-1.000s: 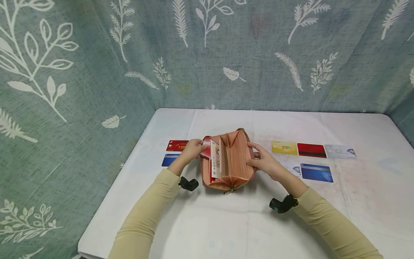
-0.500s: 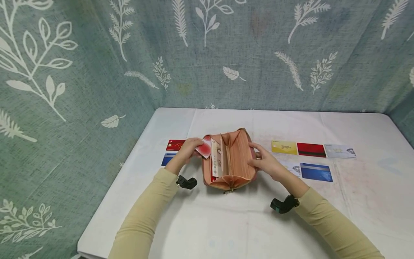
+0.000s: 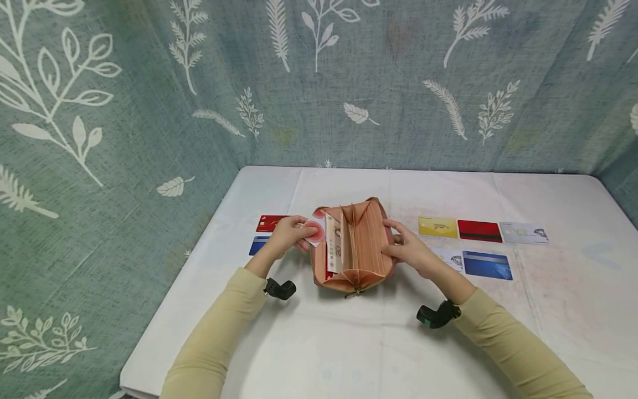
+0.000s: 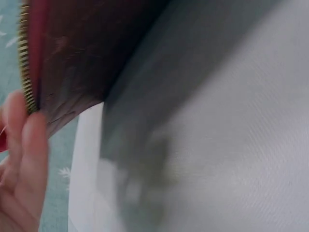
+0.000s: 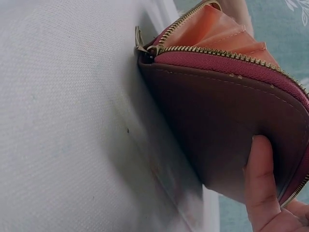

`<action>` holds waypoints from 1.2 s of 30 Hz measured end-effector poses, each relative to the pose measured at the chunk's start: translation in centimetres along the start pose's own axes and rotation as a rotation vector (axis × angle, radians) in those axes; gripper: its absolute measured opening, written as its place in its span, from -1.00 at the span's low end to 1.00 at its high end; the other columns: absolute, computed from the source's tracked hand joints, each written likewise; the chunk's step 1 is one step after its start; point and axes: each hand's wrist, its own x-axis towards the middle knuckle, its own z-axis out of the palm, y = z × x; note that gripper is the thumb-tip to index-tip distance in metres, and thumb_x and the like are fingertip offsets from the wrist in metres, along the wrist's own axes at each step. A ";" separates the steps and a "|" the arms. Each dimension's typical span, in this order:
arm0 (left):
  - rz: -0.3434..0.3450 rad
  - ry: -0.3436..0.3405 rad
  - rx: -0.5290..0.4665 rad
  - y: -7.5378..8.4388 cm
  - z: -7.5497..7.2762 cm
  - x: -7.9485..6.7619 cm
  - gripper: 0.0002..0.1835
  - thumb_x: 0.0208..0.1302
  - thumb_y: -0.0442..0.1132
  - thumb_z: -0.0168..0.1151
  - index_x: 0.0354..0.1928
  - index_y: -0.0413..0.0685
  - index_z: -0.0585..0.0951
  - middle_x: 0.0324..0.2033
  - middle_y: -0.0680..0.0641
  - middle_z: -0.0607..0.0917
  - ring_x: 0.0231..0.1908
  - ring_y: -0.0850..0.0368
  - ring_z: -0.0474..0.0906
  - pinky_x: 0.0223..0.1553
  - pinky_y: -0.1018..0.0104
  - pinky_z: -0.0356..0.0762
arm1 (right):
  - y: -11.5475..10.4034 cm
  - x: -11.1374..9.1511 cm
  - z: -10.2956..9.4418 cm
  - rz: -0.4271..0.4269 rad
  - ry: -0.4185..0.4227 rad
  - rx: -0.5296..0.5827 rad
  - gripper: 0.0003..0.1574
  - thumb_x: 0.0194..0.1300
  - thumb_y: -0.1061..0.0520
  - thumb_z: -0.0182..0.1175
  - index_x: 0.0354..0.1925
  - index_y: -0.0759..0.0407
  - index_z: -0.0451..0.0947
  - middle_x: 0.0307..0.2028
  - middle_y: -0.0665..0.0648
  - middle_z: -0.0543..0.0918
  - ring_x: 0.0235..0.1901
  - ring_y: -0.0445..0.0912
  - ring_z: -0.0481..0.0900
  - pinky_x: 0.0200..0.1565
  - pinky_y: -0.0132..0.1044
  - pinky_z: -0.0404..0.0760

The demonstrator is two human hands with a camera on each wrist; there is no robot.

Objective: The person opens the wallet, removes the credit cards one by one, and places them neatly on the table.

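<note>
An unzipped pink wallet [image 3: 374, 241] stands on the white table, its orange-pink compartments facing up. My right hand [image 3: 410, 252] grips its right side; in the right wrist view one finger [image 5: 261, 169] lies flat against the dark outer cover [image 5: 207, 111]. At the wallet's left edge, my left hand [image 3: 286, 235] pinches a white card with a round red pattern [image 3: 315, 231]. A banknote [image 3: 331, 252] stands in the left compartment, with a strip of red beside it. The left wrist view catches my left fingers [image 4: 35, 150] right at the gold zipper edge [image 4: 24, 58].
Left of the wallet lie a red VIP card [image 3: 268, 223] and a blue card [image 3: 259, 245], both partly covered by my hand. On the right are yellow [image 3: 438, 227], red [image 3: 480, 231], silver [image 3: 524, 233] and blue cards [image 3: 487, 266], plus a pale one [image 3: 452, 258] partly behind my right arm.
My left hand has drawn the red-patterned card up and leftward, out over the wallet's left edge. The right hand keeps its grip on the wallet, which has barely shifted.
</note>
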 end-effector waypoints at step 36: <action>-0.038 0.256 -0.236 -0.1 -2.7 -2.2 -0.48 0.23 -0.35 0.04 0.26 -0.05 0.29 -0.32 0.02 0.57 -0.60 0.28 0.58 -0.50 0.47 0.51 | 0.1 -0.1 -0.2 -0.006 -0.015 0.023 -0.10 0.25 0.24 0.08 0.40 0.17 -0.16 0.06 0.48 0.38 -0.22 -0.09 0.57 -0.27 -0.27 0.57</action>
